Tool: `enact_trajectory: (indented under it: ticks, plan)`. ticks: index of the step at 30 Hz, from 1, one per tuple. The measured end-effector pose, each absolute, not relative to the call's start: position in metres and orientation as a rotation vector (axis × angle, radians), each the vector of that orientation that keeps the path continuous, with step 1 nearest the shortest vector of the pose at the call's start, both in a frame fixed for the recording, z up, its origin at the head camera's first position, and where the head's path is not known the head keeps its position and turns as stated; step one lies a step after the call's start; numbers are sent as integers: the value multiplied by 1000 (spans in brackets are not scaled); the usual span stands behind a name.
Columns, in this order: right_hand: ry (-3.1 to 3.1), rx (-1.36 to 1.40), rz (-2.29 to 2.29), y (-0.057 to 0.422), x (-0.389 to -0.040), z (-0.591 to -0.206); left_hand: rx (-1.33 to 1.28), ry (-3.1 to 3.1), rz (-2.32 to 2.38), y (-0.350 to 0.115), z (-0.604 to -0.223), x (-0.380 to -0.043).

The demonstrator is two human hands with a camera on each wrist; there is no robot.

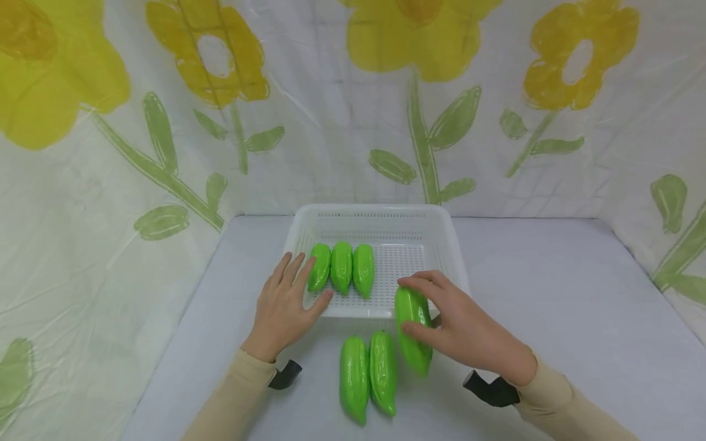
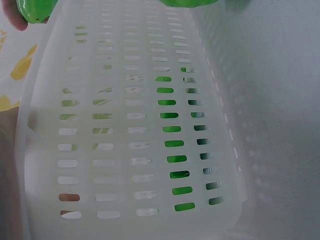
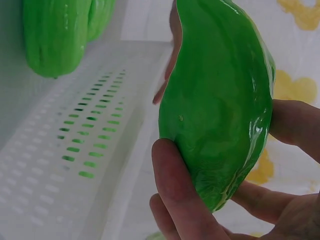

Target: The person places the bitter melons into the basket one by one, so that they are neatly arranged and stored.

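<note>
My right hand (image 1: 469, 327) grips a glossy green imitation vegetable (image 1: 412, 331), long and plump with a tapered tip, near the front right rim of a white plastic basket (image 1: 377, 211). In the right wrist view, thumb and fingers lie on both sides of this green vegetable (image 3: 220, 100). Straight-fingered and holding nothing, my left hand (image 1: 284, 312) is at the basket's left front corner; whether it touches the rim I cannot tell. Several matching pieces are about: three green vegetables (image 1: 341, 267) side by side in the basket's left part, and two green vegetables (image 1: 355, 376) on the table in front.
The perforated basket wall (image 2: 135, 125) fills most of the left wrist view. A pale table (image 1: 551, 294) extends around the basket. Behind and beside it hangs a white curtain (image 1: 331, 122) with yellow flowers. A dark band (image 1: 493, 390) is on the right wrist.
</note>
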State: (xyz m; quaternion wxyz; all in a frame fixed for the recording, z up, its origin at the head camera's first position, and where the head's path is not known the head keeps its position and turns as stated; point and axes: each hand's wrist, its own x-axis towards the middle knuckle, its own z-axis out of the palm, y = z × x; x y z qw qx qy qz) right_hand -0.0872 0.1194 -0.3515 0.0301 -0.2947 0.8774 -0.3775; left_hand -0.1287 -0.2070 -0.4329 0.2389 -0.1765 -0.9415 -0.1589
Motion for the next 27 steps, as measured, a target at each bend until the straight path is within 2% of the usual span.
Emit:
enact_trajectory:
  ticks: [27]
  plan:
    - [2766, -829, -1042, 113, -160, -351, -474, -2592, -447, -206, -433, -129]
